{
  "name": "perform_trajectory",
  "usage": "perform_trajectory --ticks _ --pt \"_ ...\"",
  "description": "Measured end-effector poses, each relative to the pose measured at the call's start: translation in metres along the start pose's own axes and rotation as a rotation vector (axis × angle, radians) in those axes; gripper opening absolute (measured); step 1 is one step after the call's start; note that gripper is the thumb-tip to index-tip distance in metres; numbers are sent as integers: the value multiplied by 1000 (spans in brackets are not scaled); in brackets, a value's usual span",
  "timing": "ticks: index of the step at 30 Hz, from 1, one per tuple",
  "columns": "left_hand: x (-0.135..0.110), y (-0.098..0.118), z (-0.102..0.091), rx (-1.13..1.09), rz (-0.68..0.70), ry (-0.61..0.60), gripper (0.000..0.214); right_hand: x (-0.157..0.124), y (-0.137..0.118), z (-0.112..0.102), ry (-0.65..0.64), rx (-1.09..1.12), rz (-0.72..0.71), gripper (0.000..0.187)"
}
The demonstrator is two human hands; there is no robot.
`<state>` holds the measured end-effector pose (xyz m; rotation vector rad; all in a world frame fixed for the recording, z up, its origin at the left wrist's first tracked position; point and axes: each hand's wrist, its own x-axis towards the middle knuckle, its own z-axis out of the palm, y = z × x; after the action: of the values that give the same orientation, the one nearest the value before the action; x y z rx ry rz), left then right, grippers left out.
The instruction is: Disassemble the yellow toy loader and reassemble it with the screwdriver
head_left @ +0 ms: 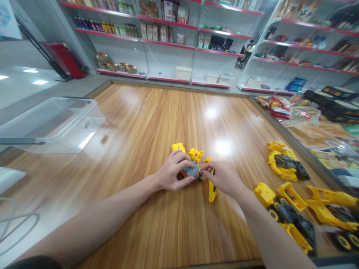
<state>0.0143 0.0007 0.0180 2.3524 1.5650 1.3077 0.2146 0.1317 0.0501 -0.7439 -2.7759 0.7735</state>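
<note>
My left hand (174, 171) is closed around a grey and yellow toy vehicle part (192, 171) on the wooden table, thumb on the near side and fingers over the far side. My right hand (221, 177) meets the part's right side with pinched fingertips; whatever they hold is too small to make out. Under and beside that hand lies a long yellow toy arm piece (212, 192). Just beyond the hands are a yellow block-shaped piece (178, 147), a yellow bracket with a round hole (195, 154) and a small yellow piece (207, 159).
On the table's right side lie several yellow and black toy vehicle parts (291, 213), with another yellow and black assembly (286, 161) behind them. A clear plastic bin (53, 125) stands at the left. Packaged goods (316, 127) lie beyond the right edge; shelves (168, 41) line the back.
</note>
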Motion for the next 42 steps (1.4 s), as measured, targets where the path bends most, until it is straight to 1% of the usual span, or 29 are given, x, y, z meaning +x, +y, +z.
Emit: perform_trajectory --ticks 2,4,6,9,15,19,23,27,30,33,35,38,40,42 --pt "0 0 0 -42 37 0 34 0 -3 -1 113 96 -53 11" --pt "0 -1 0 -98 70 -1 36 0 -7 -1 186 150 -95 11" --pt "0 -2 -1 -131 78 11 38 0 -10 0 209 174 -138 11" --pt "0 -4 0 -143 71 24 38 -1 -13 3 212 177 -195 8" --pt "-2 -5 2 -166 69 14 40 -2 -15 8 243 194 -199 8" --pt "-3 -6 4 -208 57 -2 45 -2 -18 13 249 257 -139 8" --pt "-4 -6 6 -203 40 -6 47 -2 -19 17 225 367 -60 15" --pt "-3 -5 5 -183 33 -19 48 -1 -18 17 173 430 -22 20" --pt "-2 -3 3 -166 32 -31 50 1 -18 16 164 496 13 25" --pt "-1 -1 1 -134 32 -49 52 3 -17 16 154 546 30 26" --pt "-1 -1 1 -97 29 -57 53 5 -15 16 178 548 65 30" --pt "-1 -1 3 -44 33 -50 52 7 -9 17 271 543 166 38" --pt "-1 -1 4 -22 34 -43 51 8 -6 15 309 555 211 38" --pt "0 -1 4 -8 34 -33 49 8 -5 14 309 569 222 35"
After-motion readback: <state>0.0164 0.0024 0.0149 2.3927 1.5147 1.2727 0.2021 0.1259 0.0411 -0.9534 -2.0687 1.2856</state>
